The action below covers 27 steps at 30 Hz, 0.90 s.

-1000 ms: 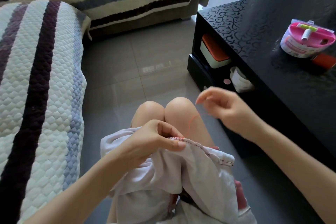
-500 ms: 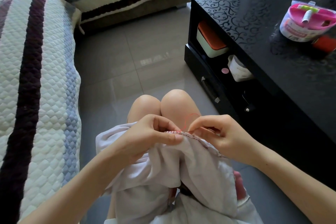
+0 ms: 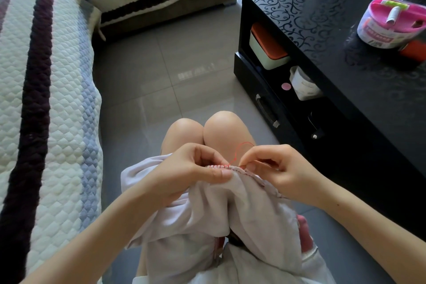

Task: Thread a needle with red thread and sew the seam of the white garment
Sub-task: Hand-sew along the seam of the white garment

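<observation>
Two hands [image 3: 184,173] [image 3: 280,172] pinching one white garment [image 3: 253,212], one needle [image 3: 241,164], one red thread [image 3: 241,146]

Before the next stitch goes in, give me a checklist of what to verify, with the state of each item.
1. Left hand pinches the garment at the seam: ok.
2. Right hand pinches the needle at the seam edge: ok.
3. Thread drawn snug: not ok, a loose red loop stands above the seam.
4. Thread free of knots: cannot tell, too fine to see.
5. Needle tip clear of the left fingertips: cannot tell, the tip is too small to make out.
6. Finished stitches sit in a row along the seam by the left thumb: ok.
</observation>
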Each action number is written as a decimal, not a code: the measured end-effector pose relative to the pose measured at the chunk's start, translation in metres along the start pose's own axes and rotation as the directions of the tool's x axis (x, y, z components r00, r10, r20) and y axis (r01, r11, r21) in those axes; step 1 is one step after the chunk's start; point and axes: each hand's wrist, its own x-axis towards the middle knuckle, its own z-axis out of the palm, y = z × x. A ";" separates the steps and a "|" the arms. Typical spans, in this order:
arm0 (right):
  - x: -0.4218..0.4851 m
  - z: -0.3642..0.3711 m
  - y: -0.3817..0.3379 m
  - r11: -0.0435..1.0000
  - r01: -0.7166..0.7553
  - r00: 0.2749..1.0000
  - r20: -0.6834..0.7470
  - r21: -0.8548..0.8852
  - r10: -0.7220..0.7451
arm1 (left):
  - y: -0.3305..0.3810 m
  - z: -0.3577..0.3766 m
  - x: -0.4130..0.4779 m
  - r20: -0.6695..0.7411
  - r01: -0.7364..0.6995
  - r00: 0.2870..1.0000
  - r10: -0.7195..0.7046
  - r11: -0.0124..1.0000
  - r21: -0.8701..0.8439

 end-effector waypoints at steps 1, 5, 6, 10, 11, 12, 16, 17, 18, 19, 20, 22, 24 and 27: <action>0.000 0.000 0.000 1.000 0.000 1.000 0.001 0.006 0.000 | 0.000 0.000 0.000 0.003 0.003 1.000 -0.003 1.000 0.002; -0.001 0.000 -0.002 1.000 0.001 1.000 0.000 0.026 -0.001 | 0.000 0.000 0.001 -0.004 0.009 1.000 -0.009 1.000 -0.002; -0.001 0.001 -0.003 0.999 0.001 1.000 0.002 0.034 -0.001 | 0.000 0.000 0.001 -0.004 0.009 1.000 -0.009 1.000 -0.007; 0.001 0.001 -0.003 0.998 -0.001 1.000 0.014 0.067 0.000 | -0.001 -0.001 0.000 0.023 0.016 1.000 -0.015 0.998 -0.053; 0.001 0.001 -0.003 0.997 -0.001 1.000 0.016 0.078 0.000 | -0.001 -0.001 0.000 0.033 0.019 0.999 -0.017 0.997 -0.070; 0.001 0.002 -0.003 0.996 0.000 1.000 0.018 0.092 -0.002 | -0.001 -0.001 0.000 0.046 0.021 0.999 -0.017 0.996 -0.084; 0.000 0.004 -0.003 0.991 0.020 0.999 0.030 0.135 -0.024 | 0.001 0.001 -0.001 0.086 0.019 0.996 -0.009 0.994 -0.112; -0.001 0.004 -0.004 0.990 0.030 0.999 0.032 0.140 -0.035 | 0.001 0.002 -0.001 0.089 0.019 0.996 -0.009 0.993 -0.115; -0.001 0.005 -0.005 0.989 0.045 0.998 0.032 0.139 -0.050 | 0.001 0.003 -0.001 0.087 0.021 0.996 -0.011 0.994 -0.111; -0.001 0.005 -0.006 0.990 0.065 0.997 0.033 0.128 -0.070 | 0.000 0.004 -0.001 0.081 0.026 0.997 -0.018 0.995 -0.101; -0.001 0.006 -0.007 0.991 0.087 0.995 0.033 0.102 -0.090 | 0.000 0.005 0.000 0.076 0.032 0.997 -0.026 0.996 -0.087; 0.000 0.006 -0.007 0.992 0.117 0.992 0.037 0.044 -0.119 | -0.001 0.005 0.001 0.074 0.046 0.996 -0.040 0.996 -0.079; 0.000 0.004 -0.004 0.994 0.099 0.994 0.041 0.036 -0.101 | -0.001 0.004 0.001 0.075 0.033 0.997 -0.026 0.996 -0.083; -0.001 0.001 0.003 0.998 0.038 0.999 0.014 0.057 -0.039 | -0.001 0.002 0.000 0.082 -0.002 0.997 0.012 0.993 -0.118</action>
